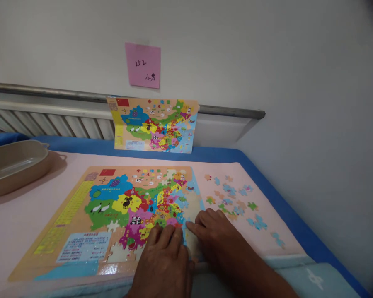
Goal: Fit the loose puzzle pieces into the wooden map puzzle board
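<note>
A map jigsaw puzzle (105, 207) lies flat in its tray, mostly filled with coloured pieces and animal pictures. Pale gaps show along its lower edge, its right side and near the top. My left hand (166, 256) rests over the lower middle, fingers stretched forward and touching the pieces. Just to its right, my right hand (211, 227) has its fingers curled in, one fingertip touching the blue edge of the filled area beside a bare strip. Whatever may be between those fingers is hidden. Loose puzzle pieces (228, 189) lie scattered to the right of the tray.
A folded reference map (155, 126) leans upright against the metal rail (230, 111) behind the puzzle. A beige basin (18, 165) stands at the left on the pink surface (71, 159), which has a blue border (217, 155). A pink note (143, 66) hangs on the wall.
</note>
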{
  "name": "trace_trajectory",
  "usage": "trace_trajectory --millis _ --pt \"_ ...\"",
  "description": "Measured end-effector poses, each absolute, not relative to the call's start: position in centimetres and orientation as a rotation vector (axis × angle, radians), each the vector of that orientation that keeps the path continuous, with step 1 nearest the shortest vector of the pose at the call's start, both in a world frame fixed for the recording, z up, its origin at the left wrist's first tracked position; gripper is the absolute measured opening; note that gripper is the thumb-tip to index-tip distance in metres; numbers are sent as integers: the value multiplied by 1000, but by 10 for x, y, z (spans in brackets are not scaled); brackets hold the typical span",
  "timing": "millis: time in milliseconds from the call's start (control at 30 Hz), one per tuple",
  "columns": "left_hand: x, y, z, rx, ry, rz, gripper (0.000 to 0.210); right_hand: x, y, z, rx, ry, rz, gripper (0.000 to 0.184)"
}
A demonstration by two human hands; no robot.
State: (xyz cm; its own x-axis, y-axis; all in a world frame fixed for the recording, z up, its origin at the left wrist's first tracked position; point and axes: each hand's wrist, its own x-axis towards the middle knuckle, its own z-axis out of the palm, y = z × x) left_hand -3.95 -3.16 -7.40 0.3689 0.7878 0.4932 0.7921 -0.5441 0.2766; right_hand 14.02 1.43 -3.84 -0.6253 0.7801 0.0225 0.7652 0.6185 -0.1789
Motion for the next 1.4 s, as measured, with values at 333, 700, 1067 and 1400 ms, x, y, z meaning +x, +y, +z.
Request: trace_trajectory --millis 333,700,1067,1400 --pt "-40 -33 -75 -2614 -1498 -838 11 142 18 -35 -1239 -2701 219 28" --pt "-42 -34 -64 -2704 -1618 -1111 8 139 18 -32 -1269 -2674 313 19" --pt "-44 -33 -64 -2756 -1619 -1091 14 141 18 -43 -1207 -2636 274 16" --pt "-43 -34 -65 -2759 -1630 -1032 13 148 27 -33 -1409 -2509 235 10"
